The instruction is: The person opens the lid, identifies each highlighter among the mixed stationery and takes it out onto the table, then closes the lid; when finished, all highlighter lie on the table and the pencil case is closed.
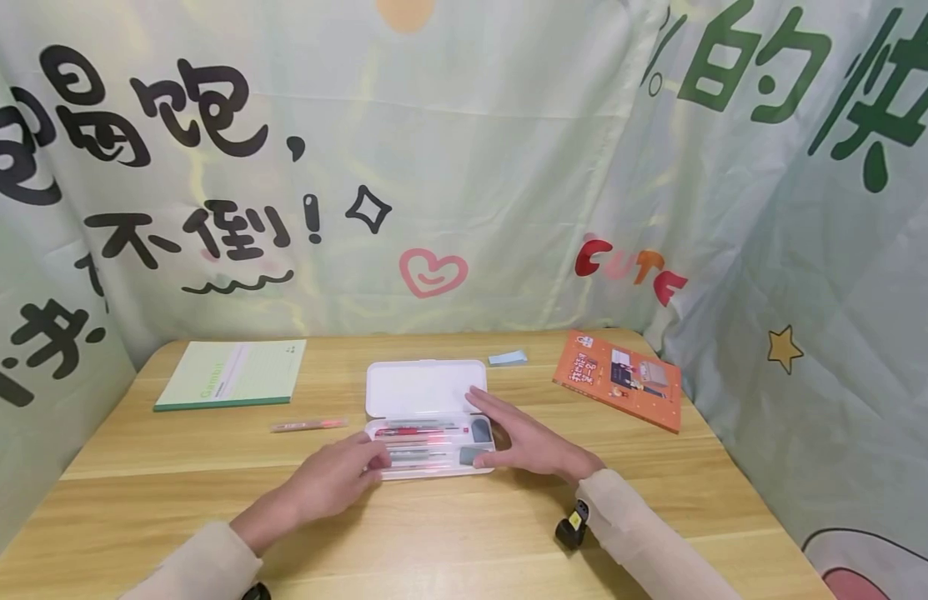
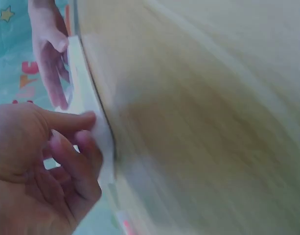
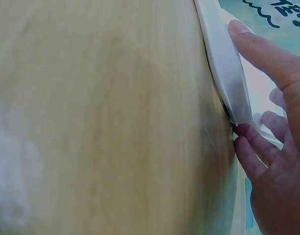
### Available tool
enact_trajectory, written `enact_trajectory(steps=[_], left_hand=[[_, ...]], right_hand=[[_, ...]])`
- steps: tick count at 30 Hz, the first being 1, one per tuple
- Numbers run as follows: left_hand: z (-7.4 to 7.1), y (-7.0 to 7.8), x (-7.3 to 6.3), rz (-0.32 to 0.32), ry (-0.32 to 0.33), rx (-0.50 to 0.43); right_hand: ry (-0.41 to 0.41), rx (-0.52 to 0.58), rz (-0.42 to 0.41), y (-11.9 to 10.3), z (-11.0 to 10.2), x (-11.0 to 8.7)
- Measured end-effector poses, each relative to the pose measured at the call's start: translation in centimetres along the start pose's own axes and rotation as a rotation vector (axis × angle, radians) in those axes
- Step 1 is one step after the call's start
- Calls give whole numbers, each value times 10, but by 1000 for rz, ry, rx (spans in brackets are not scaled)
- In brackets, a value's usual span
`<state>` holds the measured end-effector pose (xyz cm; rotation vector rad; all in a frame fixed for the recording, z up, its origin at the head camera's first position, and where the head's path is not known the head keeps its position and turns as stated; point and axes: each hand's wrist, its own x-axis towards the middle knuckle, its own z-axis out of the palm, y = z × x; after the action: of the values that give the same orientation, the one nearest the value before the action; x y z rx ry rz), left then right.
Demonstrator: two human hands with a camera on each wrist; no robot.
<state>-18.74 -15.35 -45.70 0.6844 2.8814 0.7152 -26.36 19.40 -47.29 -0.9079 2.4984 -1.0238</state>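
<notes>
A white plastic pencil case (image 1: 418, 390) lies with its lid folded back on the table. Several pens (image 1: 418, 432), one of them red, are in its compartments, with a grey block (image 1: 469, 455) and a darker one (image 1: 481, 430) at the right end. My left hand (image 1: 330, 477) holds the case's left end with bent fingers; the left wrist view shows the thumb by its edge. At the opposite end my right hand (image 1: 534, 439) grips the case, its thumb on the front rim and its fingers spread around the end. One fingertip is near the lid.
To the left lie a pale green notebook (image 1: 242, 371) and a pen (image 1: 308, 425). A small blue slip (image 1: 507, 357) is behind the case, and an orange book (image 1: 621, 379) lies at the right. Printed cloth (image 1: 509, 167) hangs behind the table.
</notes>
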Motion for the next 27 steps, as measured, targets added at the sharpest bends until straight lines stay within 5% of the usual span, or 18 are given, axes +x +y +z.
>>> enact_trajectory(steps=[6,15,27], left_hand=[[1,13,-2,-50,1,62],[4,7,-5,-5,35,61],[-10,-18,-5,-64,118,-155]], right_hand=[[4,-2,-2,2,1,-1],[-1,0,3,0,1,-1],[-4,2,24,-1,1,-1]])
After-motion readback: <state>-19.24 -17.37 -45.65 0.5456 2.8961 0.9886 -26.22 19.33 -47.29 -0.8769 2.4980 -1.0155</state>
